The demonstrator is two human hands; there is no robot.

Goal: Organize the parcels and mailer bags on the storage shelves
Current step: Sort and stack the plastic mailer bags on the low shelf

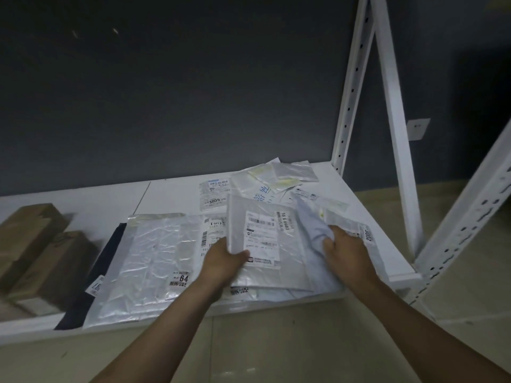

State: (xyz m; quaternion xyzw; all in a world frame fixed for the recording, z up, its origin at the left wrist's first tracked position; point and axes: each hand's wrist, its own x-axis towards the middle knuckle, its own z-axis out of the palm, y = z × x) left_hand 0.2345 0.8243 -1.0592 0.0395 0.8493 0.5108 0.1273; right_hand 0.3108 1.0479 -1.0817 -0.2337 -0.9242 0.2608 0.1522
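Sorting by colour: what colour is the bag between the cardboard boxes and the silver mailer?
The bag is dark navy, nearly black; head view.

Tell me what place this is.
Probably a parcel storeroom or courier pickup point: white slotted-steel shelving, barcode-labelled mailer bags piled on the shelf, brown cardboard boxes at its left end. The left hand grips a grey mailer bag, the right hand a pale blue bag.

Looks like a parcel storeroom. Low white metal shelf (pixel 171 194) with rows of holes up its posts (pixel 351 92). On the shelf, a heap of grey mailer bags (pixel 154 261) with printed labels (pixel 262 239) and big numbers. At the shelf's left end, brown boxes (pixel 41 244). Behind the shelf, a dark bare wall (pixel 193 92). Under it, tan floor (pixel 276 349) tiles.
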